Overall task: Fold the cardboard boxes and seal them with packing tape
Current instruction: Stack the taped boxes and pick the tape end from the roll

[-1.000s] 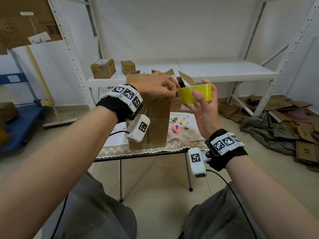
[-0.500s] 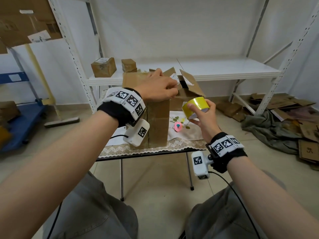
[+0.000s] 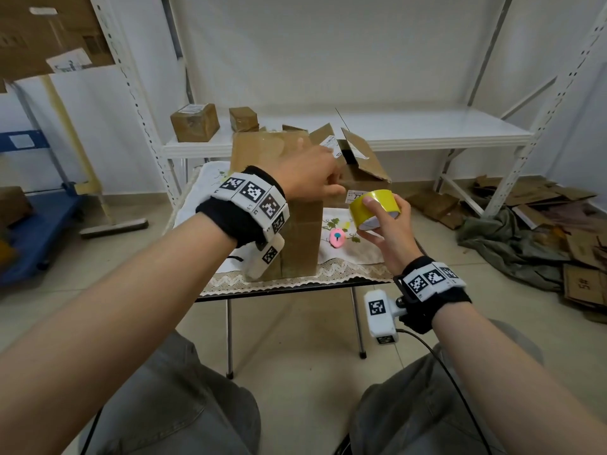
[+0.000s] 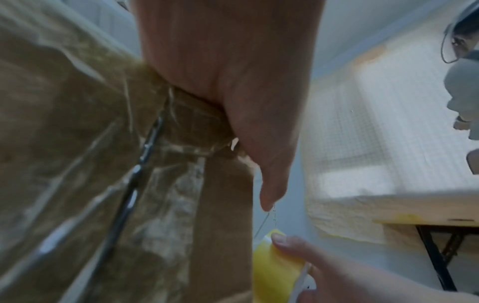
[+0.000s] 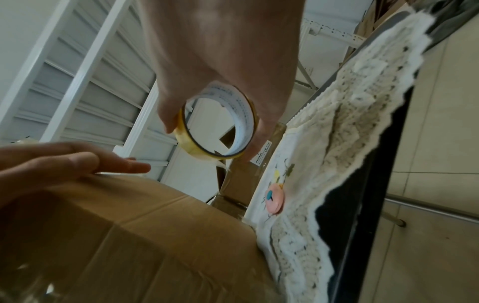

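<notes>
A tall brown cardboard box (image 3: pixel 297 234) stands on the small table (image 3: pixel 295 285), its top flaps down and covered with glossy clear tape (image 4: pixel 77 143). My left hand (image 3: pixel 312 178) lies flat on the box top at its right edge, fingers straight (image 5: pixel 77 162). My right hand (image 3: pixel 387 224) grips a yellow tape roll (image 3: pixel 374 208) just right of the box, below its top edge; thumb and fingers pinch the roll's rim (image 5: pixel 186 141). In the left wrist view a thin strand seems to run from my thumb down to the roll (image 4: pixel 274 266).
A second box (image 3: pixel 361 159) with raised flaps stands behind the tall one. A small pink object (image 3: pixel 337 237) lies on the cloth. Two small boxes (image 3: pixel 194 122) sit on the white shelf (image 3: pixel 427 129). Flattened cardboard (image 3: pixel 558 198) and grey cloth cover the floor at right.
My right hand has brought the tape roll down from beside the box top to lower at its right side. My left hand has stayed on the box top.
</notes>
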`<action>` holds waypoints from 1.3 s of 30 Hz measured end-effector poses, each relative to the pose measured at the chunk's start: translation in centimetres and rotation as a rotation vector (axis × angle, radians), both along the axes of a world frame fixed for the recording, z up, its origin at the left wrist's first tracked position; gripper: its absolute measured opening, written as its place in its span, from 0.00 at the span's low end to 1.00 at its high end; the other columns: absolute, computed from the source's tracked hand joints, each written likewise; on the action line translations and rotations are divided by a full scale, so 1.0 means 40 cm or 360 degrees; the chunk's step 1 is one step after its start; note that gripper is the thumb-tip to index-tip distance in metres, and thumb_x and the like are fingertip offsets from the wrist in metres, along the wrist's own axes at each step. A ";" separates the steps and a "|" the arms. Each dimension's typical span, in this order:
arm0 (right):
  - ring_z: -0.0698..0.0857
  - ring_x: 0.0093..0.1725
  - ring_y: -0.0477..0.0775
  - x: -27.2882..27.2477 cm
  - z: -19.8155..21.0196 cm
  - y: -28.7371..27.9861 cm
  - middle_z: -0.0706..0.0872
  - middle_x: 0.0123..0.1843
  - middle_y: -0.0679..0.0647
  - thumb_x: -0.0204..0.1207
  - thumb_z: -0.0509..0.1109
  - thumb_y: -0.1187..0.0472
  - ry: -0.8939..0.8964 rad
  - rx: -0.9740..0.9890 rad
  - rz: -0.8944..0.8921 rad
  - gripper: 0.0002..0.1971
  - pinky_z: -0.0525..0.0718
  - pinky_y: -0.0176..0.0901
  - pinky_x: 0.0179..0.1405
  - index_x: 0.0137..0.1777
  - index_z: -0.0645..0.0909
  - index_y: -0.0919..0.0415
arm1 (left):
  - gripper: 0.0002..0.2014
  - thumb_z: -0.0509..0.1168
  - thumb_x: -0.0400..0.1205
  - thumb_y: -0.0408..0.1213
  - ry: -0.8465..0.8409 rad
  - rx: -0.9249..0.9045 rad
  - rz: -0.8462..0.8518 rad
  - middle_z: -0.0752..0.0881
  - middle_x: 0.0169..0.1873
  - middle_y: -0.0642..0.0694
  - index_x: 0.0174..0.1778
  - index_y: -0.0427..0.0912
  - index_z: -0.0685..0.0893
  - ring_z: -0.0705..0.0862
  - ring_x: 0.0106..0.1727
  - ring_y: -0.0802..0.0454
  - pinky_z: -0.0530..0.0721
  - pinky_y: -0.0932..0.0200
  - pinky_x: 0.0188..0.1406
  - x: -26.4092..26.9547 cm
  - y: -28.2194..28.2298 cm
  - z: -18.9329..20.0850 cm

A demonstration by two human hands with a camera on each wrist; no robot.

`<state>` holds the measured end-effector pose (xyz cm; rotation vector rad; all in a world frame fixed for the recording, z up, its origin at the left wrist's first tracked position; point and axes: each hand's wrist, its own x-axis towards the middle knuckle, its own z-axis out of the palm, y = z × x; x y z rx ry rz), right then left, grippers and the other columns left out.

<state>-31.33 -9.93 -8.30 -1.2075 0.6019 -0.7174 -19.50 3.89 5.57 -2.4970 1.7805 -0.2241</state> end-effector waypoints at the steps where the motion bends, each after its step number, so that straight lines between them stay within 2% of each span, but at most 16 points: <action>1: 0.85 0.65 0.59 0.000 -0.002 0.001 0.75 0.72 0.56 0.75 0.80 0.49 0.0016 0.0006 0.0007 0.34 0.91 0.50 0.52 0.76 0.65 0.43 | 0.21 0.58 0.88 0.54 -0.0004 0.0064 0.0035 0.79 0.73 0.39 0.56 0.41 0.87 0.64 0.84 0.43 0.54 0.33 0.82 0.002 -0.002 0.001; 3: 0.85 0.64 0.59 -0.001 -0.005 0.001 0.75 0.72 0.56 0.74 0.80 0.48 0.0042 0.0029 0.0043 0.36 0.90 0.47 0.48 0.77 0.64 0.44 | 0.23 0.53 0.91 0.52 0.0034 0.0117 0.0034 0.75 0.78 0.40 0.59 0.39 0.87 0.52 0.88 0.46 0.50 0.29 0.82 0.001 -0.010 0.004; 7: 0.83 0.66 0.59 0.006 -0.019 -0.020 0.74 0.72 0.56 0.71 0.82 0.49 0.0219 0.0013 0.0019 0.40 0.90 0.51 0.51 0.78 0.63 0.46 | 0.23 0.48 0.93 0.47 0.0090 0.0113 -0.0018 0.76 0.78 0.40 0.63 0.40 0.86 0.48 0.89 0.47 0.49 0.30 0.81 -0.004 -0.015 0.005; 11: 0.78 0.68 0.65 0.022 -0.020 -0.037 0.70 0.75 0.59 0.48 0.82 0.37 0.0724 -0.0163 -0.0102 0.49 0.84 0.65 0.66 0.71 0.62 0.40 | 0.23 0.52 0.91 0.52 0.0211 -0.0026 -0.0030 0.68 0.83 0.42 0.79 0.47 0.74 0.49 0.89 0.48 0.47 0.33 0.84 -0.012 0.011 0.012; 12: 0.76 0.70 0.67 0.027 -0.020 -0.040 0.68 0.76 0.61 0.48 0.82 0.37 0.0881 -0.0281 -0.0091 0.49 0.81 0.66 0.69 0.71 0.62 0.40 | 0.26 0.56 0.89 0.55 0.0295 -0.0114 -0.0060 0.65 0.85 0.43 0.83 0.51 0.68 0.52 0.88 0.47 0.49 0.34 0.85 -0.015 0.018 0.014; 14: 0.69 0.76 0.71 0.030 -0.011 -0.035 0.64 0.78 0.65 0.61 0.84 0.43 0.1202 -0.0605 -0.0041 0.46 0.72 0.63 0.76 0.76 0.61 0.46 | 0.35 0.65 0.84 0.56 0.0508 -0.0373 -0.0194 0.64 0.85 0.46 0.86 0.56 0.60 0.62 0.85 0.47 0.60 0.40 0.83 -0.021 0.036 0.023; 16: 0.63 0.81 0.72 0.036 -0.010 -0.034 0.63 0.81 0.65 0.68 0.84 0.48 0.1441 -0.0869 -0.0014 0.46 0.66 0.62 0.78 0.81 0.60 0.50 | 0.36 0.68 0.83 0.54 0.0719 -0.0662 -0.0248 0.66 0.84 0.50 0.86 0.56 0.61 0.66 0.83 0.51 0.65 0.54 0.76 -0.025 0.055 0.043; 18: 0.61 0.82 0.72 0.039 0.000 -0.021 0.65 0.82 0.65 0.68 0.84 0.48 0.1558 -0.0985 0.0011 0.49 0.65 0.63 0.78 0.83 0.58 0.53 | 0.31 0.66 0.85 0.55 0.0804 -0.0860 -0.0148 0.68 0.83 0.53 0.83 0.55 0.67 0.67 0.82 0.55 0.65 0.59 0.74 -0.020 0.080 0.067; 22: 0.63 0.82 0.72 0.058 0.019 0.004 0.69 0.81 0.65 0.67 0.83 0.42 0.1633 -0.1171 0.0056 0.46 0.60 0.62 0.81 0.82 0.64 0.52 | 0.30 0.66 0.82 0.61 0.0722 -0.0902 0.0153 0.66 0.84 0.53 0.79 0.57 0.73 0.64 0.84 0.52 0.62 0.46 0.82 0.041 0.152 0.070; 25: 0.72 0.73 0.64 0.081 0.034 0.034 0.76 0.72 0.63 0.78 0.74 0.52 0.1093 -0.1345 -0.0245 0.26 0.69 0.56 0.74 0.74 0.75 0.56 | 0.34 0.67 0.76 0.69 0.0670 -0.0680 0.0378 0.53 0.88 0.51 0.78 0.63 0.74 0.47 0.88 0.42 0.46 0.26 0.83 0.085 0.202 0.037; 27: 0.83 0.55 0.60 0.101 0.050 0.058 0.85 0.55 0.59 0.83 0.68 0.60 0.0704 -0.1119 -0.0086 0.13 0.82 0.53 0.57 0.64 0.81 0.63 | 0.35 0.63 0.75 0.73 0.0782 -0.0609 0.0447 0.47 0.89 0.52 0.79 0.67 0.72 0.41 0.88 0.39 0.42 0.25 0.82 0.098 0.223 0.011; 29: 0.87 0.39 0.60 0.116 0.060 0.090 0.87 0.43 0.60 0.88 0.63 0.57 0.0654 -0.0681 0.0370 0.14 0.87 0.53 0.43 0.62 0.81 0.68 | 0.34 0.59 0.78 0.72 0.0902 -0.0605 0.0462 0.44 0.89 0.51 0.81 0.68 0.68 0.46 0.89 0.41 0.49 0.32 0.85 0.105 0.240 -0.003; 30: 0.87 0.37 0.60 0.123 0.062 0.101 0.87 0.43 0.62 0.89 0.61 0.53 0.0699 -0.0520 0.0543 0.18 0.89 0.56 0.43 0.63 0.81 0.69 | 0.34 0.57 0.80 0.71 0.0929 -0.0605 0.0464 0.43 0.89 0.50 0.82 0.68 0.66 0.48 0.89 0.43 0.51 0.35 0.85 0.113 0.246 -0.007; 34: 0.91 0.49 0.67 0.143 0.037 0.108 0.88 0.56 0.68 0.85 0.59 0.37 0.0966 -0.0443 0.0728 0.32 0.91 0.63 0.55 0.66 0.80 0.68 | 0.28 0.54 0.85 0.66 0.1032 -0.0559 0.0443 0.48 0.88 0.47 0.83 0.69 0.63 0.51 0.88 0.43 0.56 0.38 0.84 0.141 0.276 -0.003; 36: 0.90 0.43 0.66 0.138 0.025 0.116 0.86 0.50 0.66 0.85 0.59 0.36 0.0980 -0.0254 0.0817 0.31 0.92 0.58 0.48 0.64 0.77 0.68 | 0.28 0.55 0.87 0.61 0.1096 -0.0631 0.0433 0.54 0.87 0.48 0.84 0.63 0.64 0.53 0.87 0.47 0.57 0.42 0.83 0.139 0.294 0.001; 39: 0.85 0.42 0.63 0.133 0.006 0.120 0.83 0.44 0.63 0.86 0.58 0.36 0.0956 -0.0117 0.0813 0.26 0.86 0.57 0.52 0.58 0.76 0.62 | 0.28 0.58 0.87 0.59 0.1169 -0.0832 0.0391 0.61 0.85 0.51 0.84 0.57 0.69 0.61 0.81 0.57 0.62 0.52 0.78 0.133 0.314 0.003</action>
